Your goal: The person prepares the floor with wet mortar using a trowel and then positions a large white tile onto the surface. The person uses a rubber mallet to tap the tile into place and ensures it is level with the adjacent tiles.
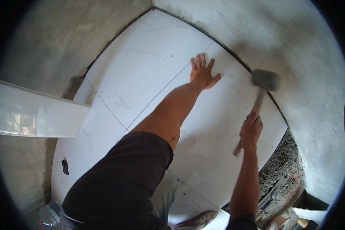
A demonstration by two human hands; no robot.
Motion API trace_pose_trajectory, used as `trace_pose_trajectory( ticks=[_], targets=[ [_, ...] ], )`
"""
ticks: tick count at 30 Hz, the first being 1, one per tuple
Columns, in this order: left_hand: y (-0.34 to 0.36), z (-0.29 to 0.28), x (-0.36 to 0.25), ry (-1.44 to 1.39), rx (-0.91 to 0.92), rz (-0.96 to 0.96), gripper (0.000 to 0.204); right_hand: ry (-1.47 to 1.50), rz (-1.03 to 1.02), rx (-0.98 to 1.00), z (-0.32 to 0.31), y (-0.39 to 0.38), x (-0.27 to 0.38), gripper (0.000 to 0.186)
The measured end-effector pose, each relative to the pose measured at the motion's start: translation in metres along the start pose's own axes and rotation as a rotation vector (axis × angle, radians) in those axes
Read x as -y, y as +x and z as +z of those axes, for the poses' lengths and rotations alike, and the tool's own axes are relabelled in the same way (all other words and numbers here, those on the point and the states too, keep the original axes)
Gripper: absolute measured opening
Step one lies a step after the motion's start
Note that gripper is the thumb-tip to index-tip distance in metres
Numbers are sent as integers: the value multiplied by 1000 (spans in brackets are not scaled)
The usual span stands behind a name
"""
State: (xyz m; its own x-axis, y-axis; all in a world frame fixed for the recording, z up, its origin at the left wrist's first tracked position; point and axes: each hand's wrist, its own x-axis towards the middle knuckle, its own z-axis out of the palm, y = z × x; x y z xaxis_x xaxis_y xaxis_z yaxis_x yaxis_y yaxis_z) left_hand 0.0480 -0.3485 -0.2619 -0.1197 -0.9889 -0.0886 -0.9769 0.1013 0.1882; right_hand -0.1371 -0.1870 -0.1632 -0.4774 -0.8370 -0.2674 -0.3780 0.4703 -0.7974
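Observation:
White floor tiles (147,53) with thin joints lie beneath me. My left hand (203,74) is spread on the upper tile beside a joint, fingers apart, with nothing in it. My right hand (251,128) grips the wooden handle of a rubber mallet. The dark, slightly blurred mallet head (264,79) is raised near the wall edge, right of my left hand; whether it touches anything I cannot tell.
Grey walls (280,34) border the tiles. A white panel (38,111) juts in from the left; a small black object (65,166) lies below it. Rough mortar (281,161) shows at right, with tools and a container (308,203). A clear plastic container (48,214) stands bottom left.

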Motion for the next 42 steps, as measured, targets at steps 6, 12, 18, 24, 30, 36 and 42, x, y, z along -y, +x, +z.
trace_pose_trajectory(
  ticks=[6,12,18,24,30,36,42],
  targets=[
    [-1,0,4,-11,7,-12,77,82,116,68,11,2,-1,48],
    [0,0,0,-10,5,-9,77,-56,154,134,11,12,-34,47],
    [5,2,-2,-14,-29,6,77,35,310,144,19,7,-42,51],
    [5,0,-5,-2,-4,11,77,82,42,-132,16,9,-56,48],
    [4,-3,-14,-26,-23,23,77,-18,-116,-246,10,20,-86,52],
    [10,2,-1,-13,-52,16,77,427,111,-217,15,-2,-12,51],
    [5,5,0,13,-38,18,77,200,92,-65,-2,4,-14,51]
  ],
)
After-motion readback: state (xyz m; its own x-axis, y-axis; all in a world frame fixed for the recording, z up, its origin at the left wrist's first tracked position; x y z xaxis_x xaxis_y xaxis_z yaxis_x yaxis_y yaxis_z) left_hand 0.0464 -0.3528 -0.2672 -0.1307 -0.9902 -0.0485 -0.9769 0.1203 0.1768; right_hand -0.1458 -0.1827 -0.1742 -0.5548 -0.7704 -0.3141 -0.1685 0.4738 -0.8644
